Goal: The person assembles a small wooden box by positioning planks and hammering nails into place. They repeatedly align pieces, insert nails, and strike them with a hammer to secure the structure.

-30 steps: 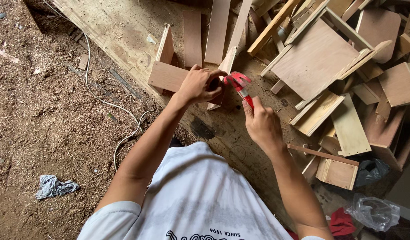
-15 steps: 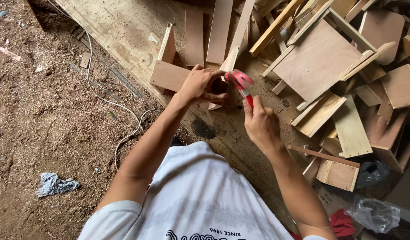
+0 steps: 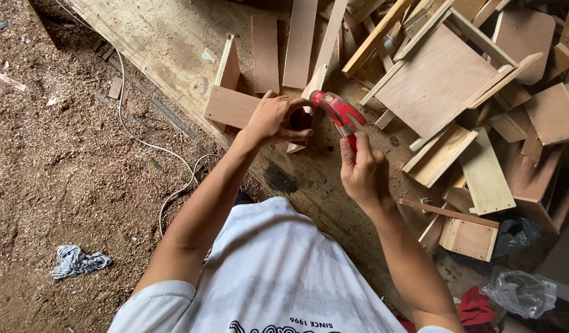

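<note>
A person's right hand [image 3: 361,176] is gripping a red-handled tool [image 3: 337,113], now tilted toward eleven o'clock, while the left hand [image 3: 275,118] is still clasping a small wooden piece [image 3: 300,126] on the plywood tabletop [image 3: 167,46].

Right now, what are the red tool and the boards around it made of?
Red tool: seems glossy red plastic or painted metal, with a shiny highlight; the right hand covers its lower end. Boards: bare plywood by the look, matte tan faces, pale edges, unfinished.

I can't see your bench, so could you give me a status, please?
Left hand on wood piece. Right hand gripping red tool. Scrap pile beside.
</note>
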